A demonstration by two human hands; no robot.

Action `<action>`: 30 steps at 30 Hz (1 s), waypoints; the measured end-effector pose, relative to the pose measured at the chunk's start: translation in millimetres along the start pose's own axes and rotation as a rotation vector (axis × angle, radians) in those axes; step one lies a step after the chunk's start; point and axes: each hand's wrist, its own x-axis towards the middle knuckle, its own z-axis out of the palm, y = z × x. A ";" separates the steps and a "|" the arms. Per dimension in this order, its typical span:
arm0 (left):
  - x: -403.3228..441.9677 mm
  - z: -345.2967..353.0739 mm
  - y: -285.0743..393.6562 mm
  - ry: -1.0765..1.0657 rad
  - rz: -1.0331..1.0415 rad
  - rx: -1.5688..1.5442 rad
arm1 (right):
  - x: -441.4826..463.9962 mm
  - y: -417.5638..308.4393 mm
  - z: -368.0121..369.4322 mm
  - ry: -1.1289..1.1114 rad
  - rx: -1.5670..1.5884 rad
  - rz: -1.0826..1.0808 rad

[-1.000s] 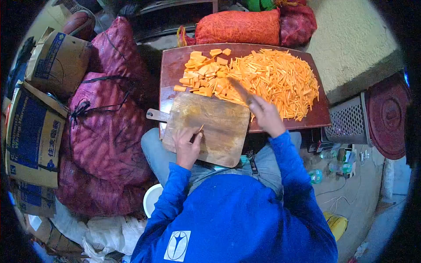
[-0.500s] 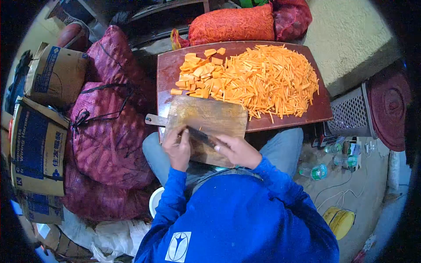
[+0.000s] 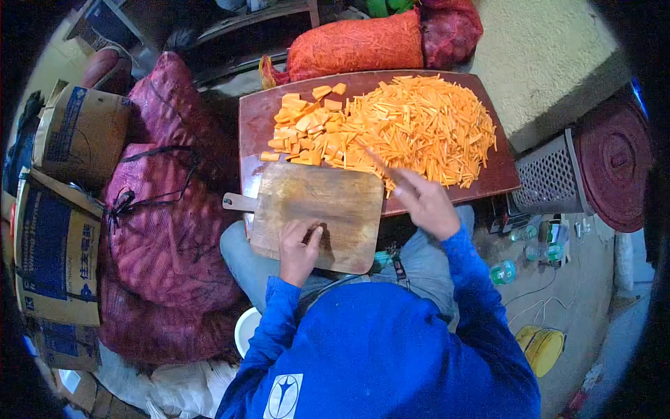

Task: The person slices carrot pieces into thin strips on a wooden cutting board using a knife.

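Observation:
My left hand (image 3: 300,248) rests on the lower part of the wooden cutting board (image 3: 328,202), its fingers bent together; what they hold, if anything, is too small to tell. My right hand (image 3: 427,207) grips a knife (image 3: 382,165), blurred by motion, its blade over the near edge of the orange strips. The heap of thin orange strips (image 3: 433,133) covers the right of the red-brown table (image 3: 262,112). Chunkier orange pieces (image 3: 307,126) lie to its left, beyond the board.
Purple net sacks (image 3: 164,237) and cardboard boxes (image 3: 63,244) stand at the left. An orange filled sack (image 3: 356,49) lies behind the table. At the right are a grey basket (image 3: 551,183), plastic bottles (image 3: 502,272) and a yellow container (image 3: 541,349).
My right hand has lifted the knife from the board, where it was half a second ago, to the strips up and to the right. My left hand stays on the board.

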 end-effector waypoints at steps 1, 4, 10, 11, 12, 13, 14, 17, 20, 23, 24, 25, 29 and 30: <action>1.3 2.6 0.7 -0.033 0.015 -0.003 | -6.2 -6.2 4.6 -0.028 -0.008 -0.050; 6.0 4.5 4.7 -0.088 0.064 0.061 | -22.0 -17.8 22.6 -0.113 0.140 -0.035; 11.7 6.6 4.5 -0.156 0.138 0.166 | -21.2 -28.1 20.3 -0.095 0.217 0.016; 11.6 8.4 4.2 -0.156 0.142 0.163 | -20.2 -28.2 20.3 -0.074 0.253 0.019; 11.7 8.5 6.4 -0.162 0.143 0.197 | -19.5 -27.6 20.2 -0.055 0.290 0.022; 12.1 8.4 7.7 -0.167 0.143 0.233 | -20.4 -22.7 23.3 -0.055 0.288 0.020; 12.6 9.0 8.1 -0.164 0.142 0.233 | -22.9 -15.2 29.7 -0.126 0.256 0.026; 12.5 10.3 9.5 -0.173 0.142 0.284 | -25.1 -17.0 33.9 -0.185 0.230 0.012; 14.2 11.2 8.9 -0.193 0.144 0.285 | -25.7 -20.7 30.3 -0.316 0.109 0.127; 18.6 14.3 9.6 -0.237 0.139 0.339 | -26.6 -20.2 28.8 -0.337 0.085 0.130; 21.9 14.5 19.2 -0.243 0.195 0.390 | -27.1 -18.8 28.7 -0.336 0.045 0.097; 24.5 16.1 27.9 -0.249 0.250 0.442 | -27.5 -18.1 28.3 -0.335 0.005 0.063; 28.9 46.4 48.6 -0.249 0.408 0.434 | -30.8 -25.4 4.0 -0.351 -0.026 0.034; 26.5 53.9 50.8 -0.308 0.400 0.471 | -36.8 -25.9 -5.2 -0.314 0.021 0.074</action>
